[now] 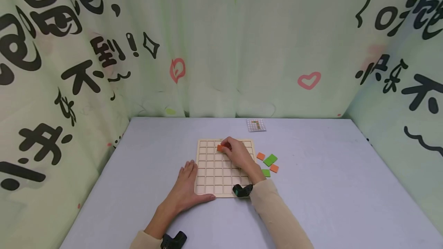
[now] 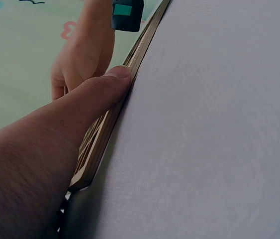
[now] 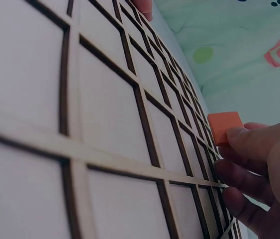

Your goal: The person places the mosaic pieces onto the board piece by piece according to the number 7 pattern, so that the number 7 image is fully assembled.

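"Writing visible?"
"Black characters (image 1: 79, 82) at my ten and two o'clock on pale curtain (image 1: 214, 57); I can read 不. White table (image 1: 318, 187) below."
"Grip?"
"Right hand (image 1: 238, 155) pinches an orange tile (image 1: 219, 148) over the grid board's (image 1: 209, 181) twelve o'clock side; left hand (image 1: 185, 187), fingers straight, rests against its eight o'clock edge."

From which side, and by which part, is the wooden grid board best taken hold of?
Probably at the near left corner, coming from the left: the grid board lies flat on the table, so its straight side edges offer something to pinch, while loose tiles lie beside its right edge.
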Tool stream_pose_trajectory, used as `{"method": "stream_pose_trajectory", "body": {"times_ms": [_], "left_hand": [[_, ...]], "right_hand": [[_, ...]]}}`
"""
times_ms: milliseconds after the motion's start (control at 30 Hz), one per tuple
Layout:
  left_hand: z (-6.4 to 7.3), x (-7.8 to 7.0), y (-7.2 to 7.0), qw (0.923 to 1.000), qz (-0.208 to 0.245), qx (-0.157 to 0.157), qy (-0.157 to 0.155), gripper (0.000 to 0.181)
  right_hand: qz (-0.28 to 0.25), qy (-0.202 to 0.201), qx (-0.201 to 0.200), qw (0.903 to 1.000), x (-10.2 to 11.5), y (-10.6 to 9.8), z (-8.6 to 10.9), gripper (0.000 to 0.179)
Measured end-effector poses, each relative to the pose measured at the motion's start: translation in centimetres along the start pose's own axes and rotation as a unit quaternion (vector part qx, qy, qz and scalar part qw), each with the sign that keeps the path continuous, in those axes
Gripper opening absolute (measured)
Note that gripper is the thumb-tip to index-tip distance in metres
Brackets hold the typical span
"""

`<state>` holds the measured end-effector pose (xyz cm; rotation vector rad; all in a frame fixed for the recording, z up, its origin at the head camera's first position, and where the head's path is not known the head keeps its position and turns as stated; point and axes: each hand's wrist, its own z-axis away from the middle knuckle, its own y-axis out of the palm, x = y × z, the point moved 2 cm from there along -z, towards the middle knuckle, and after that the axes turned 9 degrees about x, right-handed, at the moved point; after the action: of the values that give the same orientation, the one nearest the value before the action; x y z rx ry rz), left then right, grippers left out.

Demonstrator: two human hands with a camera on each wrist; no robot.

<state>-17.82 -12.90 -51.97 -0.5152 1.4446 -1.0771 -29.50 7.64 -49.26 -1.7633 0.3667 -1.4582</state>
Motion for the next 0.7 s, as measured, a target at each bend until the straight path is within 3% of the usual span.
{"method": "stream_pose_trajectory", "body": {"times_ms": [700], "left_hand": [[0.1, -0.06, 0.03, 1.0, -0.007, 0.005, -0.004, 0.127]], "right_hand": [[0.045, -0.008, 0.022, 0.9987, 0.36, 0.29, -0.65, 0.017]]}}
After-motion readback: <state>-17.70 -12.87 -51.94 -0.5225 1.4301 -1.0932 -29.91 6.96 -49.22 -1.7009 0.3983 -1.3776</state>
